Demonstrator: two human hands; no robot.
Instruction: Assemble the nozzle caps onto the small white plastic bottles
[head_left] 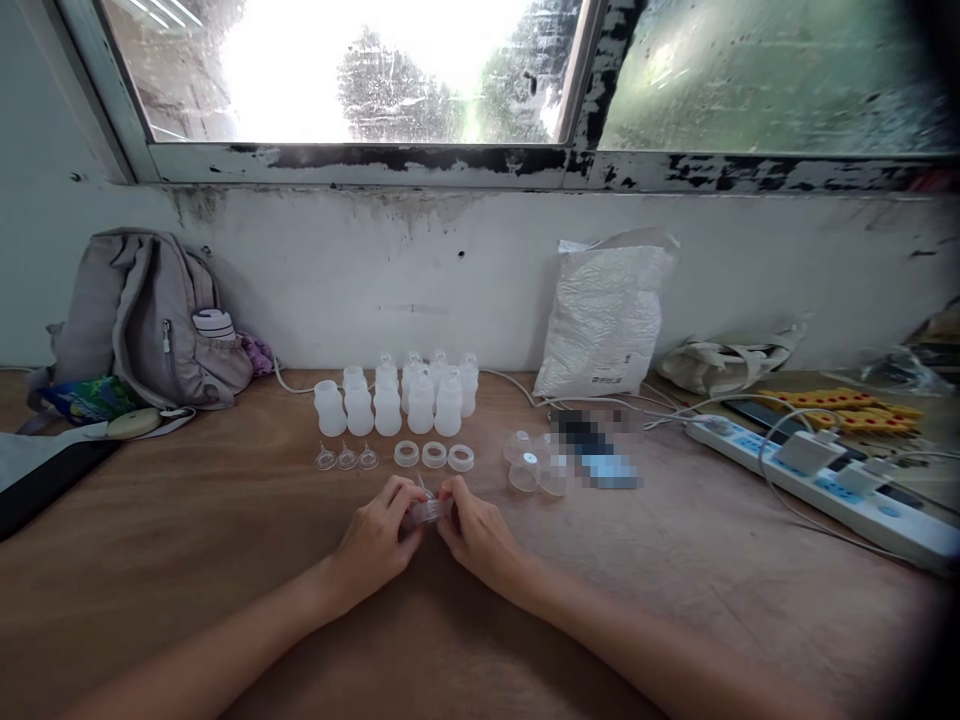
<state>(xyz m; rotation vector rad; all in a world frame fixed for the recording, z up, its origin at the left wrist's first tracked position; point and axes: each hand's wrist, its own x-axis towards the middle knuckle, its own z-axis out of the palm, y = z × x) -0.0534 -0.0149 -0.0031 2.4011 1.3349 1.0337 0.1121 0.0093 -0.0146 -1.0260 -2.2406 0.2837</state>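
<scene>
Between my two hands is a translucent bottle collar ring [427, 512], with the thin tip of a clear nipple [423, 486] poking up from it. My left hand [381, 530] pinches the ring from the left. The fingers of my right hand [480, 530] close on its right side and partly cover it. Just beyond lie several white collar rings [434, 455] in a row. Clear nipples [346, 457] stand to their left, tips up. Frosted baby bottles [387, 408] are grouped behind, some topped with nipples. Clear dome caps [523, 472] sit to the right.
A grey backpack [142, 310] leans at the left wall, near a black flat object [52, 490]. A white plastic parcel [604, 320] stands at the back. To the right is a power strip [825, 480] with chargers and loose cables, near yellow pieces [847, 408]. A blurred-out item [600, 450] lies beside the caps.
</scene>
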